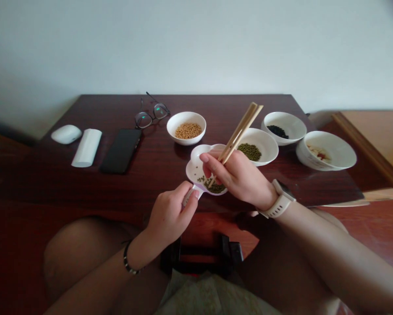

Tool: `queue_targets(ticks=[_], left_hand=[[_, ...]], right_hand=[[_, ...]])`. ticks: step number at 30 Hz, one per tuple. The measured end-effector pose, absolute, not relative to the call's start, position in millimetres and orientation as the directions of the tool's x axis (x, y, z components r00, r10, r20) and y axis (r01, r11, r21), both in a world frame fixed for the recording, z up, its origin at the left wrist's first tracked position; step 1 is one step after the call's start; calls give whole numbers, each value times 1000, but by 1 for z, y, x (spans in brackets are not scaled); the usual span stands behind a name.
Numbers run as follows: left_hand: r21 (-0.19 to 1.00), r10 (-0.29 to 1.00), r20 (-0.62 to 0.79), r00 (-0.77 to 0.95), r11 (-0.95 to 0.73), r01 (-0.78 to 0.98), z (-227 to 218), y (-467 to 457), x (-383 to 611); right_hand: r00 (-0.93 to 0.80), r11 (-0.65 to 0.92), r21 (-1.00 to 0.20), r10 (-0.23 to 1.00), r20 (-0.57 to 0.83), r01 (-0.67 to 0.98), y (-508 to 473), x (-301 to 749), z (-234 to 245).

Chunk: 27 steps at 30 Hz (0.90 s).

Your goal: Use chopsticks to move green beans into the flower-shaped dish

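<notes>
Nearest to the camera, a black stand (199, 256) sits low, below the table edge; what kind of stand it is, I cannot tell. The left hand (170, 216), with a dark beaded bracelet (128, 258) on its wrist, is curled and pinches the short handle (192, 195) of a small white flower-shaped dish (196, 168). This dish is above the near part of a dark wooden table (216, 105), but I cannot tell if it touches the wood or is lifted a little. The right hand (237, 177), with a white smartwatch (279, 201) on its wrist, is not spread: it grips a pair of wooden chopsticks (240, 133), and their tips point down into the dish — the hand hides whether they pinch a bean. Green mung beans (212, 187) lie in a small heap at the near side of the dish. Just beyond it, a white bowl (265, 146) holds more mung beans, and other white bowls hold soybeans (189, 130), black beans (277, 131), and pale and red pieces (319, 153). So far, the dish shows only green beans — the other kinds remain in their bowls. To the far left lie glasses (152, 113), a black phone (120, 151), a white tube (86, 148) and a white mouse (66, 134).
</notes>
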<state>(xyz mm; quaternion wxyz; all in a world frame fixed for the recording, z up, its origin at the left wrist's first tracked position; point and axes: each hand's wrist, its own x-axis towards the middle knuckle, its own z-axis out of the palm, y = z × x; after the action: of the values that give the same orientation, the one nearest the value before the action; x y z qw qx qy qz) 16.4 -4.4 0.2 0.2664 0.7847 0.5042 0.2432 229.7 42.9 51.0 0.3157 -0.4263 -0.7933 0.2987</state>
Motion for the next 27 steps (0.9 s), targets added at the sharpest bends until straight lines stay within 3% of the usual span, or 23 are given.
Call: queue_targets(ticks=[3,8,21,27], left_hand=[[659,921,111,373,-349,666,1,-5,16],[654,920,123,372,-358,667,1,-5,16],[661,924,127,361,-350,663,3,-7,18],[674,924,114,365,-342,655,2,-6,17]], right_hand=[[-410,383,-801,892,191,461,43,235,50],[-397,351,-791,905,150,501,40,236,46],[-228,229,-878,963,142,421,43,248,41],[-320,249,-864,941,109,437,47,257,41]])
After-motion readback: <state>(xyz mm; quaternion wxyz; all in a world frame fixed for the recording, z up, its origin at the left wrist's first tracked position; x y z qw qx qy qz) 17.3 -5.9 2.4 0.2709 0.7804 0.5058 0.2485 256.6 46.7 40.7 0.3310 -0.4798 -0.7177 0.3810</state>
